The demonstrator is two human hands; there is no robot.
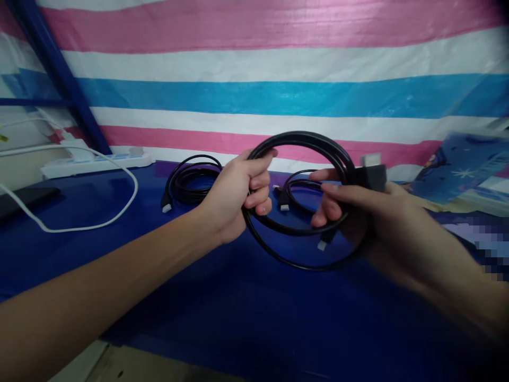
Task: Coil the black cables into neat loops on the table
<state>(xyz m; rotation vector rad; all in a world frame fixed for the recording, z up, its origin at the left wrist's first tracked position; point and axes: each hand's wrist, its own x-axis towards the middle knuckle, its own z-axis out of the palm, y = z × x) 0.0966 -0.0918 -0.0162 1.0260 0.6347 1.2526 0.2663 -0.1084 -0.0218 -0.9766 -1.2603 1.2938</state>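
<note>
A coiled black HDMI cable (302, 139) is held up above the blue table between my two hands. My left hand (246, 185) is closed around the left side of the loops. On the right side, my right hand (374, 207) grips the coil near a black plug with a silver metal end (371, 160). Another plug (326, 239) hangs just below the right fingers. Behind my left wrist lies a second coiled black cable (191, 183), its plug toward the left. A third black coil (298, 185) rests behind the held loops, partly hidden by them and my right hand.
A white power strip (99, 164) with a plugged-in adapter stands at the back left. A white cord (133, 185) curves across the blue table (238, 307). A flat black object (32, 201) lies far left. Striped sheeting (258, 95) hangs behind; a dark blue printed packet (457, 164) is at right.
</note>
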